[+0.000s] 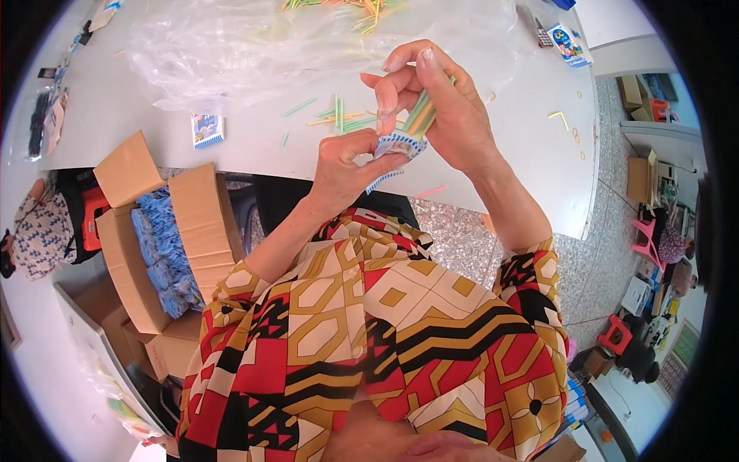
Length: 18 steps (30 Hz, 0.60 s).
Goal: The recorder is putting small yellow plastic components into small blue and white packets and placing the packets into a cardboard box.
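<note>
My left hand pinches a small blue-and-white striped packet above the near edge of the white table. A bundle of green and yellow straws stands partly inside the packet, with the upper ends sticking out. My right hand is curled round the straws from the right, its thumb and fingers at their upper part. Several loose straws in green and yellow lie on the table just beyond my left hand. A pink straw lies at the table's near edge.
Clear plastic sheeting with more straws covers the far table. A flat packet lies to the left, another at far right. An open cardboard box of blue packets stands at left. Other people sit on both sides.
</note>
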Motion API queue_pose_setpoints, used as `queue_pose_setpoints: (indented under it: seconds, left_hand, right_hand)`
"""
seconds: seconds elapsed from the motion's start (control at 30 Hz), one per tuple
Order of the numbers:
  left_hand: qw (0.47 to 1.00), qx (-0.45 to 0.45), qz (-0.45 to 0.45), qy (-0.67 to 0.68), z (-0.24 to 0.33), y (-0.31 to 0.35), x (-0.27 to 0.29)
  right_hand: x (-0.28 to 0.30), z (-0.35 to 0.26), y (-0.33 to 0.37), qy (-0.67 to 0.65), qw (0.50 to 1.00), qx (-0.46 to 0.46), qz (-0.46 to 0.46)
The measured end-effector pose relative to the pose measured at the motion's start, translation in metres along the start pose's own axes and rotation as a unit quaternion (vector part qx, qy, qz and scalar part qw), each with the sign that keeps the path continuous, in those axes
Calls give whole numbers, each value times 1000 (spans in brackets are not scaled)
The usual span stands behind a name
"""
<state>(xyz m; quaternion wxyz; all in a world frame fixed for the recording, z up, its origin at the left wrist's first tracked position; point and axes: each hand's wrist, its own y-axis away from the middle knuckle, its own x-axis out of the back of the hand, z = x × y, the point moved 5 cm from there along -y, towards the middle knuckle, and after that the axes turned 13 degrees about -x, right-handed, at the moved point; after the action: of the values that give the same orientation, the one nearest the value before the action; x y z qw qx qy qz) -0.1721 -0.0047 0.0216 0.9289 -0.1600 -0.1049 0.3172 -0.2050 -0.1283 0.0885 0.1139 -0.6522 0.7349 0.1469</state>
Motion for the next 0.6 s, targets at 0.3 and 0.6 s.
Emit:
queue_pose_setpoints:
  seconds: [0.3, 0.6]
  left_hand:
    - [954, 208, 13, 214, -1, 33, -12]
    - [868, 384, -97, 300, 2, 84, -21]
  right_hand:
    - [2, 16, -1, 10, 1000, -14, 26]
    - [27, 44, -3, -98, 992, -57, 55]
